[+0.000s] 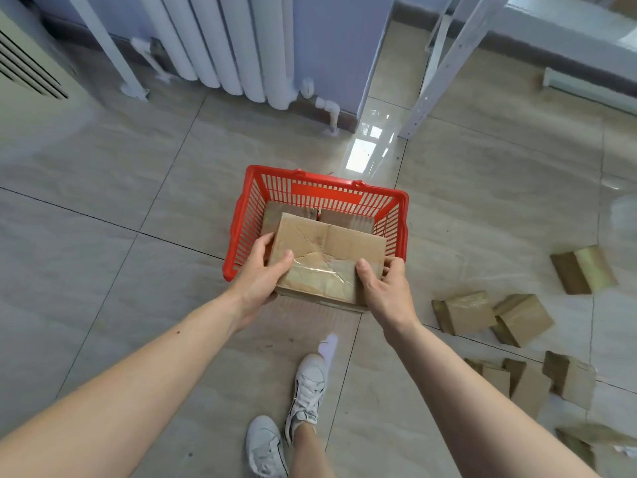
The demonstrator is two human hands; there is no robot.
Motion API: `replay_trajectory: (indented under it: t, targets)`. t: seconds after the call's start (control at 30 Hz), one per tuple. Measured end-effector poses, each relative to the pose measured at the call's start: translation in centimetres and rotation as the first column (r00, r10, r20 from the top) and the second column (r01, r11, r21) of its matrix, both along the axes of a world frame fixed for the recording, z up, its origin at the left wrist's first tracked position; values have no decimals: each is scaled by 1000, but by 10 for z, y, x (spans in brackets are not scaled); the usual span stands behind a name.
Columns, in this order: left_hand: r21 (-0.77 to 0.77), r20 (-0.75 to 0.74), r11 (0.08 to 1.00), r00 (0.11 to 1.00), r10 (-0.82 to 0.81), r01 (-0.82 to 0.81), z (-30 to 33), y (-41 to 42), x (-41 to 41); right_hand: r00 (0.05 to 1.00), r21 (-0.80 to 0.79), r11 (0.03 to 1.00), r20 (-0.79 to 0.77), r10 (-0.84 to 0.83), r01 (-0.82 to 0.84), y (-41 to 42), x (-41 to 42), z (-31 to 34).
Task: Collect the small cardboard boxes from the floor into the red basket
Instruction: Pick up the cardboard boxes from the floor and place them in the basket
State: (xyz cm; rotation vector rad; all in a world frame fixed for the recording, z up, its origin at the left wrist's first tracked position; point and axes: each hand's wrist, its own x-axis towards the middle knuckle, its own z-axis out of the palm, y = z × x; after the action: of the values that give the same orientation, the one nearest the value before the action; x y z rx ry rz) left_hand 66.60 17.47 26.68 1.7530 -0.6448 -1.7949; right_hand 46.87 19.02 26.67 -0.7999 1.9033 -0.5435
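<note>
A red plastic basket point(344, 191) stands on the tiled floor ahead of me. Two cardboard boxes point(293, 210) lie on its bottom. I hold a taped cardboard box point(331, 250) over the basket's near edge. My left hand point(263, 274) grips its left side, thumb on top. My right hand point(386, 288) grips its right near corner, thumb on top. Several more small cardboard boxes point(465, 312) lie scattered on the floor to my right.
A white radiator point(227, 43) and pipes stand against the far wall. White metal shelf legs point(434, 81) rise at the back right, another leg point(113, 56) at the back left. My feet in white sneakers point(306, 388) stand just behind the basket.
</note>
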Motion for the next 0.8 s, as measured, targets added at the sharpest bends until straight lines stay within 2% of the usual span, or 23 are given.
replay_trajectory:
  t: [0.4,0.57,0.67,0.8]
  targets:
    - [-31,149,990,980,-131,137,-35,-37,58,998,85,995,-53,46,-42,-45,52,-24]
    - [10,310,961,913,-267,278,-57,-54,83,997,89,996,-76,16,-10,-52,78,-51]
    - [56,258,959,924,-282,277,-81,-59,89,997,96,995,-78,-14,21,-53,89,-76]
    - [93,270,946,907,-323,309,-115,-60,88,996,123,992,-81,-21,31,-54,93,-121]
